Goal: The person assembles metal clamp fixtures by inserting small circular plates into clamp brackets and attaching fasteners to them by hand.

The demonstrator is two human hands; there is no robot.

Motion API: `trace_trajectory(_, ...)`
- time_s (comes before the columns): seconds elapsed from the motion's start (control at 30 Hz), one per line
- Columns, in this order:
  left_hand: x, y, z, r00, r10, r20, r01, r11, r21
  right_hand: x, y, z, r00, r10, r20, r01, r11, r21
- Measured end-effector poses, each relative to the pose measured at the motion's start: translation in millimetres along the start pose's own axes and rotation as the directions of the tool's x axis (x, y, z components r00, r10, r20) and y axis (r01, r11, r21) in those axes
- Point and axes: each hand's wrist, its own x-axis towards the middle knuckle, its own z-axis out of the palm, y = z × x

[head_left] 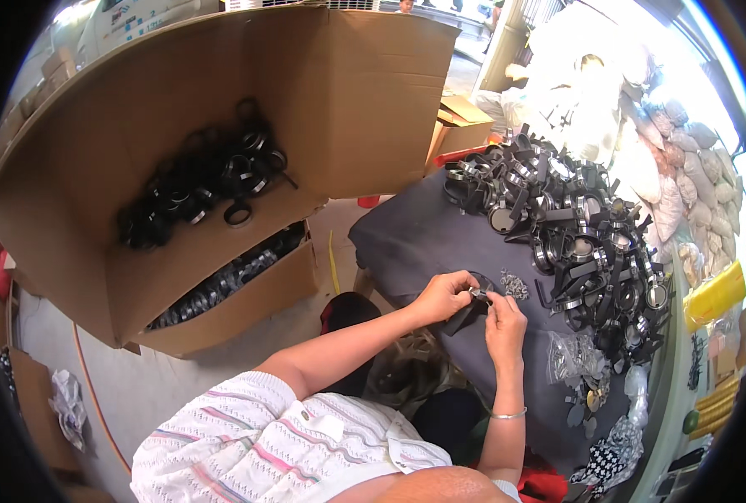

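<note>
Over the near edge of the dark cloth-covered table (415, 239), my left hand (442, 298) and my right hand (505, 325) meet, fingertips pinched together. Between them is a black strap-like piece (465, 318) with a small silvery part (479, 293) at the fingers; its exact kind is partly hidden by them. Just right of my hands lies a small heap of tiny grey metal parts (514, 285). Beyond it spreads a large pile of black-strapped round pieces with shiny rims (582, 247), like watches.
At the left stands a big open cardboard box (390, 92) with similar black rings inside. Under it, a lower carton (247, 314) holds rows of more. Clear plastic bags (572, 356) and round discs (593, 398) lie at the table's right. Filled sacks (696, 180) are stacked far right.
</note>
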Motion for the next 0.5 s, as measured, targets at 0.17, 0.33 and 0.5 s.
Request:
trace_trajectory(0.17, 7.4, -5.4, 2.7, 0.996, 0.083, 0.027, -0.083, 0.997, -0.003, -8.3, 10.5, 20.5, 0.911, 0.405, -0.075, -0.330, 0.828, 0.454)
trace_trajectory(0.33, 14.0, -19.4, 6.5, 0.994, 0.105, 0.014, -0.105, 0.994, -0.011, -9.5, 6.0, 38.4, 0.837, 0.543, -0.063, -0.355, 0.628, 0.693)
trace_trajectory(0.5, 9.4, -16.5, 4.9, 0.998, 0.061, 0.015, -0.061, 0.998, -0.006, -12.8, -1.7, 50.9, 0.760, 0.647, -0.057, -0.334, 0.464, 0.820)
